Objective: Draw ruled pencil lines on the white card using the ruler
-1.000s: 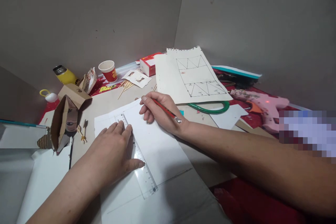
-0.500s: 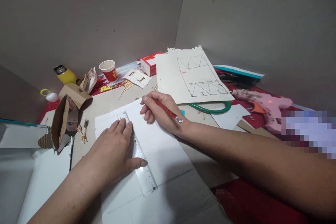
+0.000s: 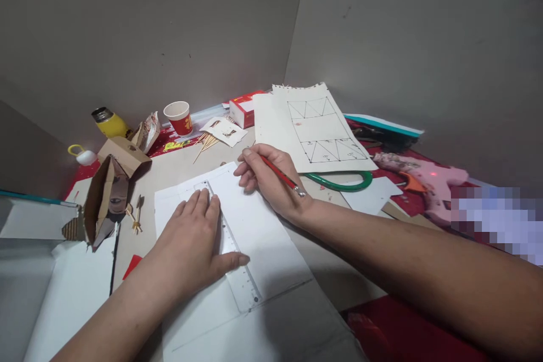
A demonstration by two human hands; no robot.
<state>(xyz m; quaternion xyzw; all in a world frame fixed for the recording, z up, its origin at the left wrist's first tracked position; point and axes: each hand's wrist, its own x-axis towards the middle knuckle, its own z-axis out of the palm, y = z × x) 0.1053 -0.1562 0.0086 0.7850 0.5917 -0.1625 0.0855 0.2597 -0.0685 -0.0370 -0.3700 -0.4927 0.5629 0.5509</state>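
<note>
My left hand lies flat with its fingers stretched over a clear plastic ruler, pressing it to a white sheet of paper. Faint pencil lines run across the sheet near the ruler's lower end. My right hand is closed round a red and black pencil, just right of the ruler's far end. The pencil's metal end points back toward my wrist; its tip is hidden behind my fingers. Beyond my right hand lies a sheet with a drawn triangle truss pattern, partly over a green ring-shaped handle.
At the back stand a red and white paper cup, a yellow bottle and a red box. Wooden sticks lie near the cup. Open cardboard is at left, a pink glue gun at right.
The ruler's lower end has shifted slightly right on the paper, with my left hand on it. My right hand, still gripping the pencil, has moved a little right. The view has tilted slightly.
</note>
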